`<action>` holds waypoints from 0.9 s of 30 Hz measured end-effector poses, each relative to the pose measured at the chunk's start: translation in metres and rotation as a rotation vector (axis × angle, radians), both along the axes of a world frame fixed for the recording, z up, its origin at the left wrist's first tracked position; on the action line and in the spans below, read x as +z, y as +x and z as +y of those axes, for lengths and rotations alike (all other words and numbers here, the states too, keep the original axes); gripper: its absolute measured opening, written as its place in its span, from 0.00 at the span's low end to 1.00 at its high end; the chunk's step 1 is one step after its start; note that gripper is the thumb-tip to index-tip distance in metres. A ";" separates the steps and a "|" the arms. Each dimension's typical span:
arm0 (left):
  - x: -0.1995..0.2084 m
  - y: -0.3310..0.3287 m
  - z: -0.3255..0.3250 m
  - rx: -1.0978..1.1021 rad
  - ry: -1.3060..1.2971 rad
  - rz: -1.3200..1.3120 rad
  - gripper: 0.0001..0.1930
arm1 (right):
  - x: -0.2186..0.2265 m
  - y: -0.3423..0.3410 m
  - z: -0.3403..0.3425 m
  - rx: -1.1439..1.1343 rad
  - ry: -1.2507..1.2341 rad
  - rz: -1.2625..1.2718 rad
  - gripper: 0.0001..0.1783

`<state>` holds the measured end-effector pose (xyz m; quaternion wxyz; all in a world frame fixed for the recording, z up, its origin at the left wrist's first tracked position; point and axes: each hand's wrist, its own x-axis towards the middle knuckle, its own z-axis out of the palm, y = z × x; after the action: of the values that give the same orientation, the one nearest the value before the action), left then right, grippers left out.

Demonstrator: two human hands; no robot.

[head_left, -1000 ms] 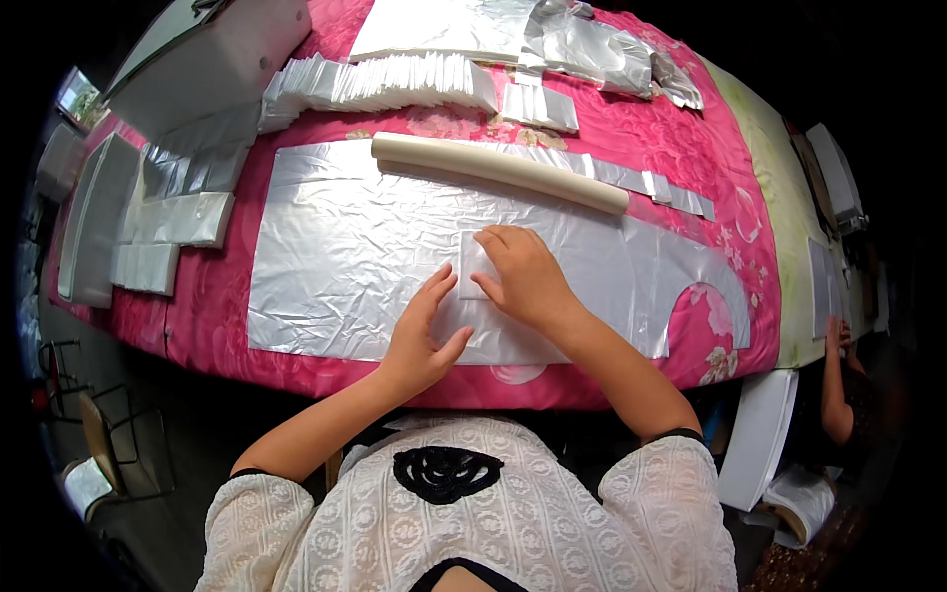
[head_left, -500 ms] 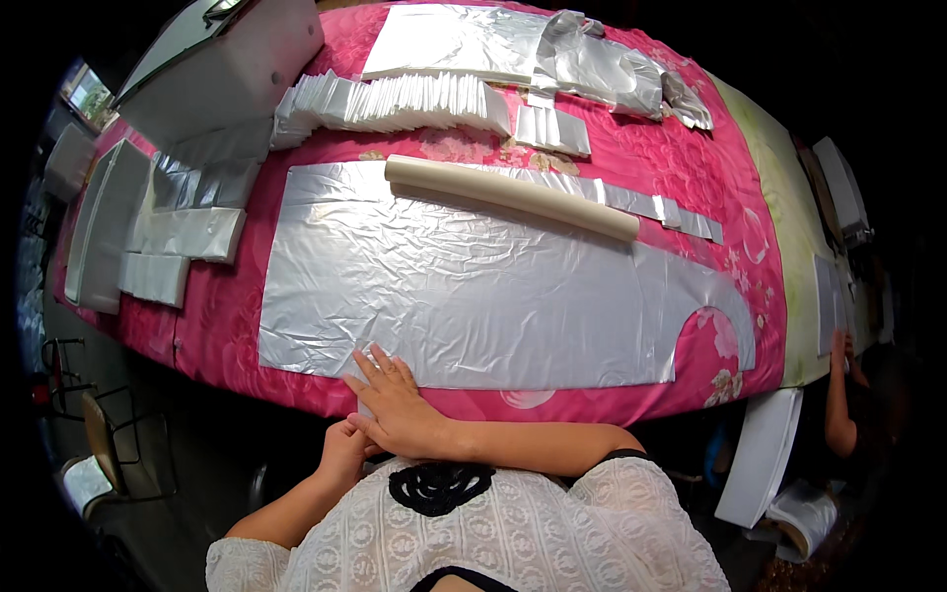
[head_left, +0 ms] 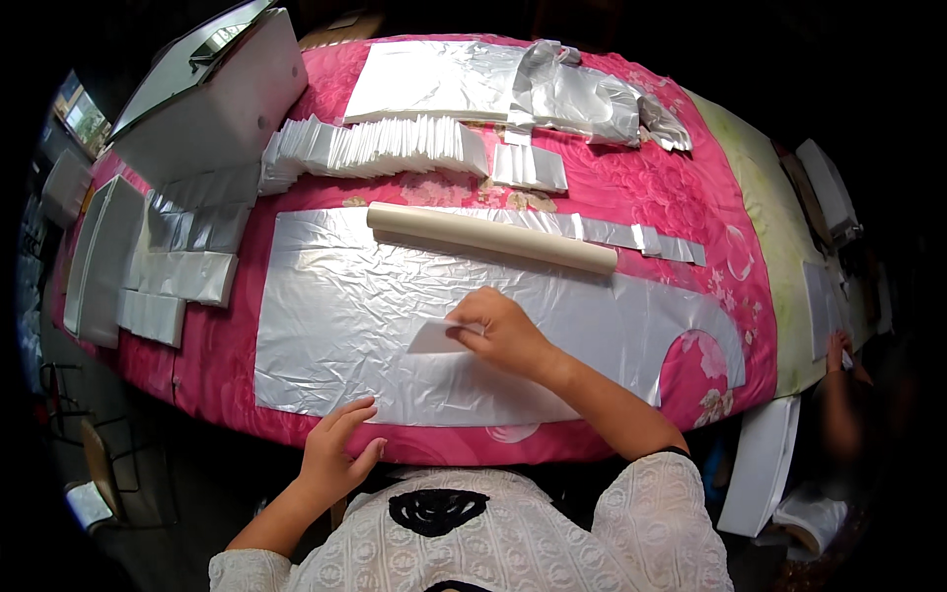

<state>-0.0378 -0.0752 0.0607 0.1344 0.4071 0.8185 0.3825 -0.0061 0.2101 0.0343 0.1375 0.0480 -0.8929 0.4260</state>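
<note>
Over the middle of a stack of silvery plastic bags [head_left: 335, 345] laid flat, my right hand [head_left: 503, 333] pinches a small flat white piece [head_left: 434, 337] by its right end. The piece looks like a folded packet; its exact kind does not show. My left hand [head_left: 338, 449] is by the table's near edge, thumb and fingers apart, with nothing in it. Beyond my right hand a cream-coloured tube [head_left: 493, 240] lies slantwise across the bags. At their right end the bags have a curved cut-out with pink cloth showing through.
A long row of folded white packets [head_left: 375, 148] stands at the back, with a few more [head_left: 530, 168] beside it. More silvery bags [head_left: 424, 84] lie behind. White boxes [head_left: 212, 104] and packet stacks [head_left: 207, 278] fill the left. At far right is another person's hand [head_left: 838, 347].
My hands have come apart from the table's near edge. The right moved forward over the bags with the white piece; the left stays near the edge, open. The view has tilted upward.
</note>
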 end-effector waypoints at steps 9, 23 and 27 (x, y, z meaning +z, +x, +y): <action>-0.005 -0.077 0.133 -0.042 0.278 -0.164 0.20 | -0.037 -0.088 0.195 -0.754 -0.880 0.107 0.13; -0.034 -0.161 0.365 0.146 -0.063 -0.289 0.35 | -0.026 -0.109 0.207 -1.061 -0.014 -0.326 0.32; -0.028 -0.168 0.388 0.377 -0.054 -0.620 0.33 | -0.023 -0.109 0.209 -1.024 -0.014 -0.347 0.31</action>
<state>-0.2054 0.3126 0.0330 0.3139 0.1103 0.8093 0.4840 -0.1156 0.4189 0.0110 0.1782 -0.4655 -0.8088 0.3120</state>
